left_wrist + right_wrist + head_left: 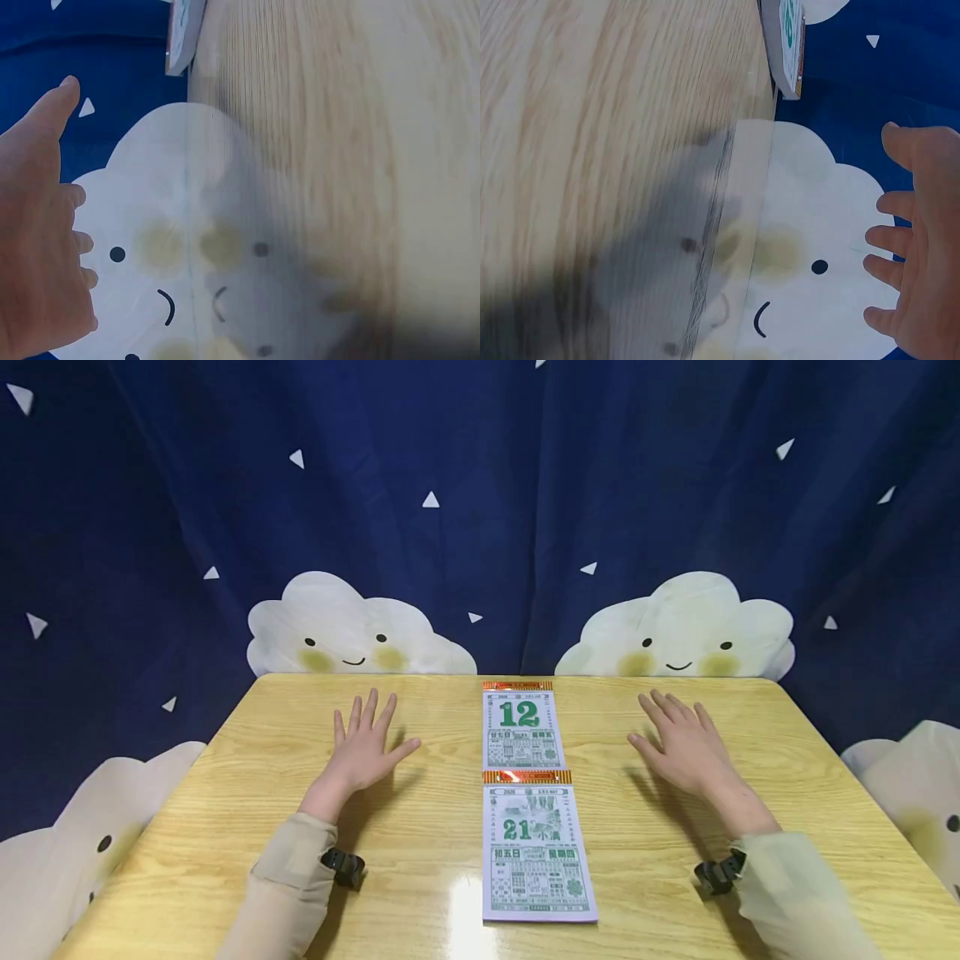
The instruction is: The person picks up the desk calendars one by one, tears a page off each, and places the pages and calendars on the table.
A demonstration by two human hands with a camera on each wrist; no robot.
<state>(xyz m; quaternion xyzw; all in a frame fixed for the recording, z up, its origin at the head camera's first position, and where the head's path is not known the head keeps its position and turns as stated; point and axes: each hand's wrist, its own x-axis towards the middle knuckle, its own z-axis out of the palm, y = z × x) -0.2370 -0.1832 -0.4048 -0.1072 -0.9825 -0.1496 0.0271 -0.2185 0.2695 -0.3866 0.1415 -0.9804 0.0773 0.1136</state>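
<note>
While my left hand (pixel 362 756) and right hand (pixel 688 756) hover over the table (pixel 225 827), fingers extended, holding nothing, the 21 calendar (pixel 537 864) lies centred between, the 12 calendar (pixel 521 727) lined up directly beyond, likely for equal reach either side.

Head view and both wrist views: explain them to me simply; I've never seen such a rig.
There is no machine, only a person's bare left hand and bare right hand. The big picture comes from a head-worn camera looking forward and down; the other two come from black wrist cameras, one per arm. On the pale wooden table lies a white paper calendar printed with a green 12 under an orange-red strip, and nearer, a similar calendar showing 21. Behind hangs a dark blue cloth with white triangles and smiling clouds. Both hands hover open, holding nothing.
</note>
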